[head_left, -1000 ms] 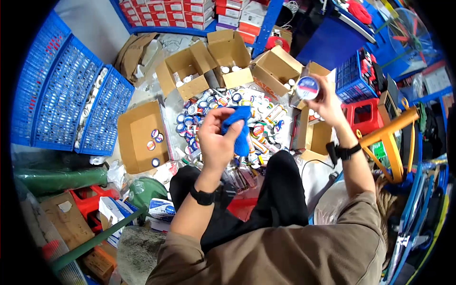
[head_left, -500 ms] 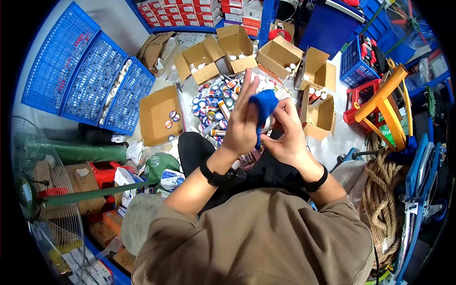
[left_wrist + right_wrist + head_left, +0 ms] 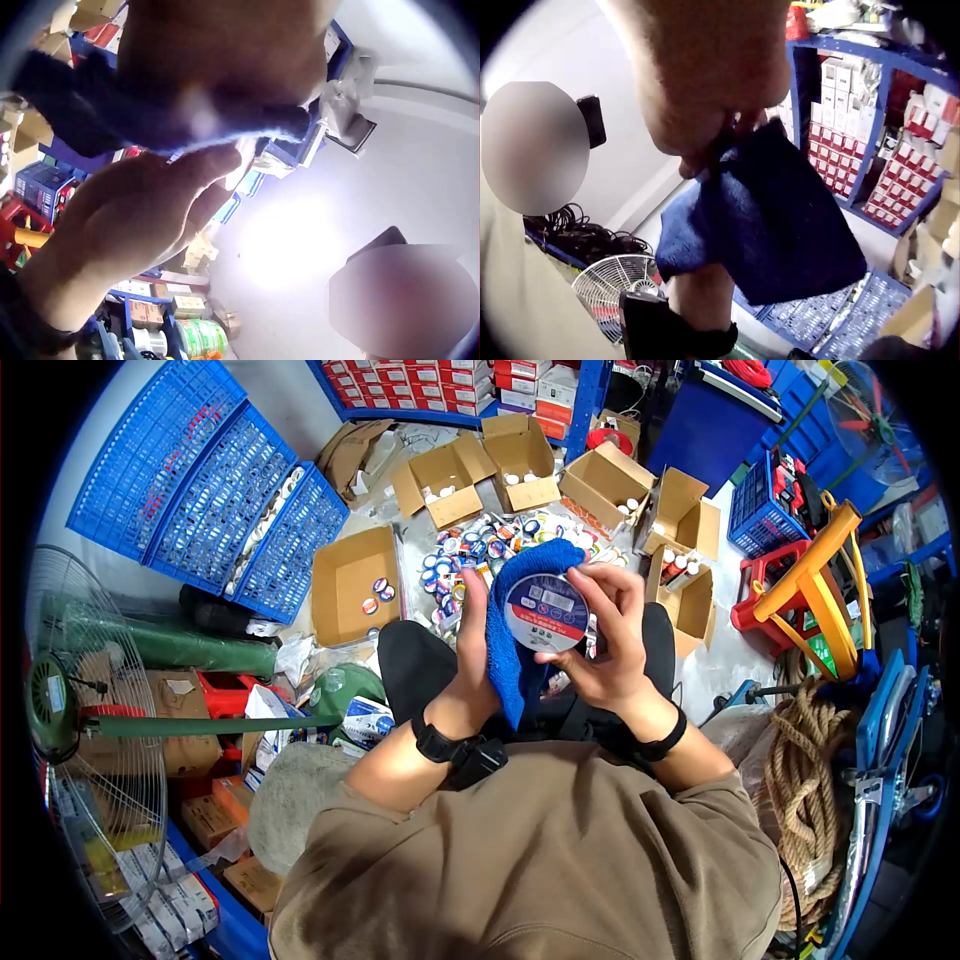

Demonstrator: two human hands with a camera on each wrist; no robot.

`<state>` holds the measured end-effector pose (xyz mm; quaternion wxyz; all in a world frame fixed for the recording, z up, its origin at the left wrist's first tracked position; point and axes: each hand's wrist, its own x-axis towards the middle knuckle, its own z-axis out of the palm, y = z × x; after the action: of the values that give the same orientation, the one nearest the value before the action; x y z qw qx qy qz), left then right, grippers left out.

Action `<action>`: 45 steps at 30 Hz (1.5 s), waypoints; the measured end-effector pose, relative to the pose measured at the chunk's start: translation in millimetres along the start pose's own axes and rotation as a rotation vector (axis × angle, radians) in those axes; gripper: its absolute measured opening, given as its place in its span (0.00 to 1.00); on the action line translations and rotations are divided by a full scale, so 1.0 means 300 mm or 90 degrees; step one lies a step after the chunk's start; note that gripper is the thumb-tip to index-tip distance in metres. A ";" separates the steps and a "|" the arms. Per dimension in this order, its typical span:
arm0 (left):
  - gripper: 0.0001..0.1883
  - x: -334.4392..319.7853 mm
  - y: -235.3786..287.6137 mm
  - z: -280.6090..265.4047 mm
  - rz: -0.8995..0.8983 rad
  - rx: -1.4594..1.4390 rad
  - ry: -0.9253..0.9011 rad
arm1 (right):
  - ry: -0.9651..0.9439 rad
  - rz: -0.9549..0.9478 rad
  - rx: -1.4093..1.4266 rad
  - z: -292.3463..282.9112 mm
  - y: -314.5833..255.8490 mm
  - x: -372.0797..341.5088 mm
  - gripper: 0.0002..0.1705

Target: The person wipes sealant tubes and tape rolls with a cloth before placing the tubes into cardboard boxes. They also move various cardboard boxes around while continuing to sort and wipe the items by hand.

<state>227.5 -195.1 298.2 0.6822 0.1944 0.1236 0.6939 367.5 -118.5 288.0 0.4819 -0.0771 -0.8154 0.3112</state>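
Plainly, disc label: I see a round face with a dark upper part, a pale panel with dark marks, a reddish band lower down, and grey at the bottom; lines of print and small icons show, but they are too small for me to read, and I can make out no brand.
Disc position: the disc [image 3: 547, 613] is up between the two hands, above the lap, against the blue cloth [image 3: 505, 645].
Disc direction: its flat face turns towards my head view; the print slopes gently down to the right, and the axis through its centre points roughly at the camera.
Right hand: the right hand [image 3: 612, 645] pinches the disc at its rim, a finger at the upper edge and the thumb below.
Left hand: the left hand [image 3: 470, 665] lies behind the cloth, narrow from my angle, with the digit I can see straight and pointing up; the cloth hides the others.
Blue cloth: it runs lengthwise from beside the disc's top down to a pointed lower tip; in the right wrist view it hangs as a broad, dark fold.
Floor pile: small round and tube-shaped goods [image 3: 468, 548] with blue, white and orange labels, wording too small to read.
Left carton: the open carton [image 3: 338, 588] holds a few small discs.
Shelf boxes: red and white boxes [image 3: 405, 382] stand in rows, print unreadable.
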 end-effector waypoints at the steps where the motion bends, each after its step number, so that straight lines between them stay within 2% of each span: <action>1: 0.36 -0.025 -0.012 0.020 0.019 0.066 0.044 | 0.045 0.006 -0.057 0.014 0.000 -0.001 0.47; 2: 0.37 -0.038 -0.021 0.028 0.038 0.131 0.089 | 0.089 0.013 -0.113 0.023 -0.002 -0.004 0.47; 3: 0.34 -0.037 -0.005 -0.008 0.027 0.254 0.075 | 0.084 0.030 -0.105 0.026 -0.006 0.002 0.47; 4: 0.34 -0.039 -0.013 -0.028 0.028 0.252 0.075 | 0.082 0.030 -0.106 0.028 -0.004 0.014 0.47; 6: 0.31 -0.046 -0.017 -0.039 -0.012 0.145 0.149 | 0.043 -0.026 -0.082 0.037 0.001 0.036 0.49; 7: 0.29 -0.061 0.012 -0.105 -0.055 0.119 0.044 | 0.000 0.021 0.051 0.053 0.014 0.018 0.49; 8: 0.29 -0.058 -0.002 -0.152 -0.052 0.117 0.045 | -0.003 0.020 0.052 0.063 0.012 0.005 0.49; 10: 0.28 -0.038 0.000 -0.154 0.032 0.377 0.167 | -0.011 0.247 0.260 0.077 -0.009 -0.009 0.47; 11: 0.26 -0.036 0.023 -0.154 0.183 0.682 0.168 | -0.020 0.229 0.227 0.078 -0.023 -0.005 0.46; 12: 0.24 -0.015 0.036 -0.178 0.324 0.843 0.200 | -0.021 0.230 0.226 0.081 -0.024 0.000 0.46; 14: 0.28 -0.034 0.041 -0.212 0.364 0.721 0.168 | -0.083 0.208 0.151 0.087 -0.025 -0.005 0.45; 15: 0.36 -0.053 0.077 -0.206 0.280 0.763 0.103 | -0.113 0.235 0.147 0.087 -0.037 0.002 0.46; 16: 0.35 -0.057 0.079 -0.183 0.307 0.780 0.035 | -0.102 0.234 0.054 0.100 -0.055 0.020 0.50; 18: 0.31 -0.073 0.079 -0.178 0.309 0.787 0.102 | -0.074 0.312 0.115 0.110 -0.055 0.020 0.51; 19: 0.27 -0.082 0.072 -0.177 0.357 0.796 0.165 | -0.050 0.250 0.044 0.125 -0.026 0.024 0.48; 20: 0.22 -0.078 0.070 -0.228 0.374 0.796 0.229 | -0.020 0.446 0.106 0.120 -0.037 0.021 0.41; 22: 0.18 -0.056 0.082 -0.207 0.424 0.775 0.254 | 0.081 0.293 0.183 0.135 0.001 0.031 0.36; 23: 0.18 -0.058 0.081 -0.194 0.390 0.808 0.242 | 0.075 0.280 0.154 0.120 -0.008 0.020 0.31; 24: 0.18 -0.052 0.072 -0.195 0.387 0.809 0.242 | 0.039 0.190 0.100 0.114 -0.010 0.017 0.28; 26: 0.21 -0.037 0.050 -0.199 0.386 0.855 0.165 | 0.012 0.113 0.089 0.113 -0.012 -0.002 0.28; 27: 0.25 -0.033 0.038 -0.203 0.367 0.870 0.155 | 0.012 0.102 0.131 0.124 0.003 -0.015 0.29; 28: 0.25 -0.028 0.024 -0.200 0.362 0.873 0.157 | 0.015 0.106 0.134 0.123 0.016 -0.025 0.29; 30: 0.32 -0.009 -0.015 -0.187 0.264 0.593 0.102 | 0.016 0.053 0.192 0.109 0.041 -0.030 0.30; 31: 0.38 -0.009 -0.041 -0.170 0.233 0.555 0.067 | 0.013 0.042 0.192 0.105 0.048 -0.031 0.32; 32: 0.40 -0.013 -0.059 -0.188 0.185 0.438 0.046 | 0.015 0.045 0.192 0.113 0.038 -0.036 0.32; 34: 0.42 -0.023 -0.106 -0.183 0.125 0.326 0.086 | 0.033 0.127 0.426 0.128 0.009 -0.040 0.34; 35: 0.42 -0.012 -0.115 -0.184 0.162 0.342 0.073 | 0.008 0.037 0.281 0.117 0.027 -0.039 0.36; 36: 0.43 -0.004 -0.101 -0.173 0.166 0.169 0.211 | 0.000 0.011 0.262 0.118 0.032 -0.042 0.34; 38: 0.38 0.022 -0.069 -0.147 0.165 0.113 0.057 | -0.052 0.016 0.201 0.110 0.025 -0.048 0.32; 39: 0.38 0.035 -0.055 -0.128 0.164 0.053 0.061 | -0.056 0.001 0.159 0.119 0.023 -0.058 0.32; 42: 0.39 0.050 -0.010 -0.085 0.133 0.036 0.011 | -0.079 -0.044 0.074 0.125 0.037 -0.076 0.37; 44: 0.40 0.036 -0.031 -0.054 0.159 0.020 0.024 | -0.008 -0.052 0.004 0.126 0.042 -0.071 0.38; 45: 0.42 0.039 -0.035 -0.074 0.179 0.132 -0.010 | -0.009 -0.011 0.038 0.132 0.044 -0.070 0.37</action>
<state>227.2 -180.9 275.0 0.5559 0.2845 0.1604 0.7644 343.2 -134.2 251.4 0.4812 -0.0537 -0.8095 0.3320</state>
